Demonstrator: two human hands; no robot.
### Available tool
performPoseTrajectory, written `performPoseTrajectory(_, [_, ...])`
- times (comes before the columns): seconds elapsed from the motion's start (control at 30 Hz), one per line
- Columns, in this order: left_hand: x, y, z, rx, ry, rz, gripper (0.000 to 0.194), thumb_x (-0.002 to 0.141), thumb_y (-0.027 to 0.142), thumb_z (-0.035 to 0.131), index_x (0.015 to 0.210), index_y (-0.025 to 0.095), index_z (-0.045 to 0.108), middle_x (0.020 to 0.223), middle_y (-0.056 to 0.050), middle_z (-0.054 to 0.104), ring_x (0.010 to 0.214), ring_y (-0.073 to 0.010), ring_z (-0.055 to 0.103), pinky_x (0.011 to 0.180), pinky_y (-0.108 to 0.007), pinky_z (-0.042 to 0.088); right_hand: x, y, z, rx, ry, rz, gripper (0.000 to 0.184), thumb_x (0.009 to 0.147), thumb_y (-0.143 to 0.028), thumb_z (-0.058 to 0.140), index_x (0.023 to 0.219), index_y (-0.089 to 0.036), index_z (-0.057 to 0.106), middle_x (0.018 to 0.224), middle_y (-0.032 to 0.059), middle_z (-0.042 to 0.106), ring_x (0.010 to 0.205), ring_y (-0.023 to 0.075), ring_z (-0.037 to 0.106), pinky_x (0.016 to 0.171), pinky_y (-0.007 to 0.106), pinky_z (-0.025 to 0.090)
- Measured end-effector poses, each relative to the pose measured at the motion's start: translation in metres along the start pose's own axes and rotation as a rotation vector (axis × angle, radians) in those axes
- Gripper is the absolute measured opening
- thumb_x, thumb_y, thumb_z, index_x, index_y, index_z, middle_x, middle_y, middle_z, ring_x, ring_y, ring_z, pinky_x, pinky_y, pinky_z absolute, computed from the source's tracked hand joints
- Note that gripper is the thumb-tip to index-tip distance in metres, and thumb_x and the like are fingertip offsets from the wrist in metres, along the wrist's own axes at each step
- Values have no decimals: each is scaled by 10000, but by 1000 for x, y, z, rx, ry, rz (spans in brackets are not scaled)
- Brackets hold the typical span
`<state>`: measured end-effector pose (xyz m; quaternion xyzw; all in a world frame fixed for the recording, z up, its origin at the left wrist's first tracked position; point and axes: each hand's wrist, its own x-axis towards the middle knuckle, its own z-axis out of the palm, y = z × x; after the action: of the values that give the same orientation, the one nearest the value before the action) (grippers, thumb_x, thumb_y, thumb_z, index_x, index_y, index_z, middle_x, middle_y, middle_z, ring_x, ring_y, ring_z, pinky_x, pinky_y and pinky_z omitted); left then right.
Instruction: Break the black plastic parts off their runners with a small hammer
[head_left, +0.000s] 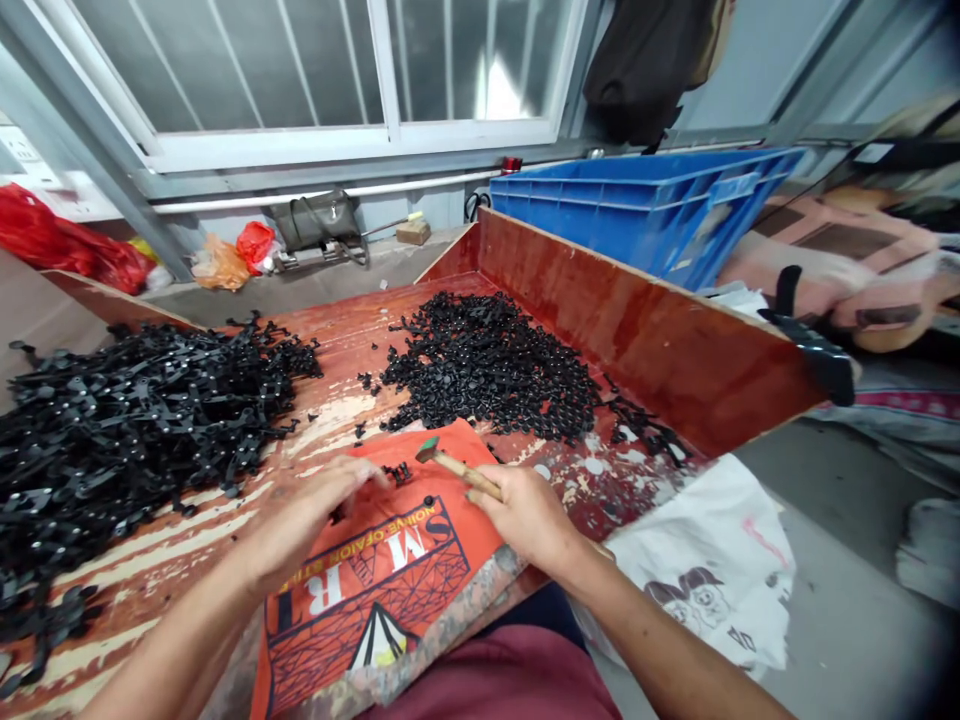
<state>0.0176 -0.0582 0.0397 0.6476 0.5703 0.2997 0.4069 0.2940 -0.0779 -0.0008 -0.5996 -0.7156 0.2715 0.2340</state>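
My right hand (525, 510) is closed around the pale wooden handle of a short tool (471, 472). The tool's small head is dark and green, its exact kind unclear, and it points left above an orange printed cloth (405, 590). My left hand (330, 500) is palm down over the cloth's left side, fingers curled, blurred and partly hidden. A bit of something black shows beneath it. Just beyond its fingertips lie several small black parts (397, 473), and a single black piece (428, 501) sits apart, nearer the right hand.
A big heap of black plastic parts (150, 410) covers the left of the red-brown tabletop. Smaller black pieces (487, 375) are piled at centre. A wooden side board (615, 330) borders the right, with a blue crate (622, 210) behind it. A white bag (705, 570) hangs at lower right.
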Motion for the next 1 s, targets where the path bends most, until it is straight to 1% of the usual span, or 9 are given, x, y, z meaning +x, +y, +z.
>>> performPoseTrajectory(0.1, [-2,13,21,80,-83,24,364,889,456,464,753,214,699,894,-57,623,873,-222,567,836,-356,483,-2,5,1,11,10,27,109,863,-262,608,801,-252,697,708,-25,687,647,151,595,580,233,334])
performPoseTrajectory(0.17, [-2,19,32,197,-30,71,328,869,424,490,690,209,662,927,-55,582,971,-241,549,887,-374,469,-4,10,1,25,11,43,115,870,-267,597,839,-258,707,706,-28,685,652,153,598,581,232,337])
performPoseTrajectory(0.23, [-3,21,37,285,27,120,329,888,396,459,691,212,649,969,-59,564,1090,-258,507,933,-382,455,-7,15,1,41,10,56,129,875,-274,591,878,-260,719,714,-29,691,653,154,602,582,231,343])
performPoseTrajectory(0.37, [-4,14,37,291,71,192,388,960,351,324,862,229,679,1065,-66,577,1241,-258,419,1011,-398,427,-12,22,1,71,6,57,152,860,-261,604,947,-270,729,783,-29,715,703,158,614,611,225,363])
performPoseTrajectory(0.43, [-3,8,39,289,41,212,362,954,317,337,904,225,683,1076,-74,567,1210,-254,445,1005,-405,445,-14,23,0,77,5,49,128,854,-252,607,906,-264,724,763,-32,700,702,157,601,600,223,353])
performPoseTrajectory(0.53, [2,0,50,345,-14,205,311,932,272,386,869,205,683,1059,-82,523,1024,-227,541,940,-397,493,-16,22,-1,83,3,34,103,852,-242,605,834,-250,706,721,-34,667,667,149,571,581,224,334])
performPoseTrajectory(0.67, [6,-4,63,508,13,169,274,929,264,413,833,190,659,1039,-74,473,843,-193,567,844,-373,512,-16,22,-2,94,3,21,120,846,-222,612,889,-259,717,762,-30,679,697,149,581,616,220,351])
performPoseTrajectory(0.87, [4,-2,62,513,43,198,259,956,306,410,873,213,638,1019,-51,498,906,-196,581,839,-329,494,-15,24,-1,102,4,15,89,843,-228,628,865,-254,710,774,-30,683,704,147,585,619,216,352])
performPoseTrajectory(1.0, [-1,-4,70,548,40,154,279,965,324,408,865,215,644,977,-49,536,845,-187,595,804,-317,483,-16,24,-1,110,3,16,95,848,-240,633,893,-252,716,783,-28,690,698,148,591,615,217,356])
